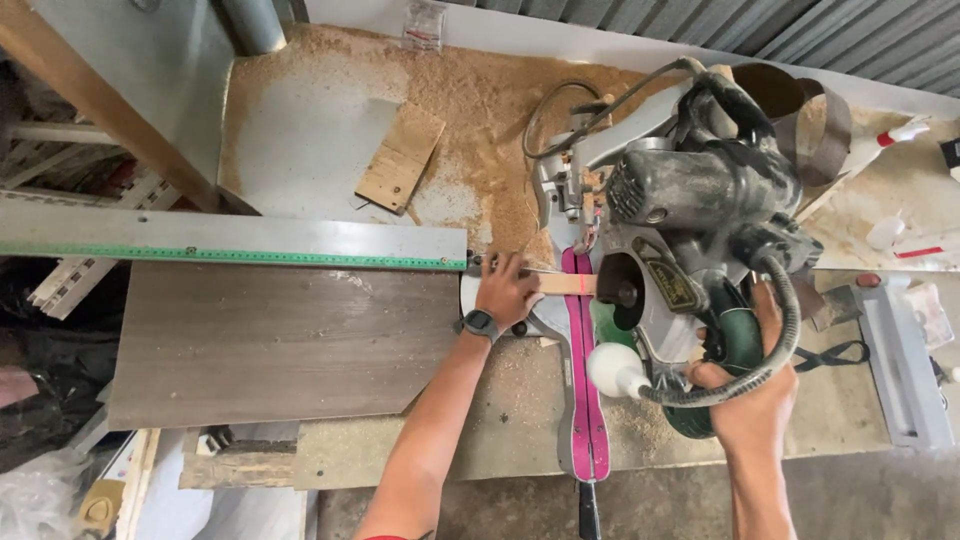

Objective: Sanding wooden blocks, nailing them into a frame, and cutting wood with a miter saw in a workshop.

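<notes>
A thin, pale wood strip (pixel 562 284) lies flat under the left hand (pixel 505 290), which presses it down. The right hand (pixel 752 385) grips the dusty saw's green handle (pixel 735 345).

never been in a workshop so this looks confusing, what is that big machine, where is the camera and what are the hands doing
The single picture comes from a camera worn on the person's head, looking down at a dusty workbench. The big grey and green machine with a black cable looks like a mitre saw, a hinged power saw that swings down onto wood. The right hand grips its green handle. The left hand, with a dark watch on the wrist, presses a thin pale wooden strip on the saw's base, where it crosses a pink slotted plate. To the left lie a large grey-brown wood-grain board and a long metal rail with a green measuring strip. Behind them, tan sawdust is heaped around a small plywood offcut.
</notes>
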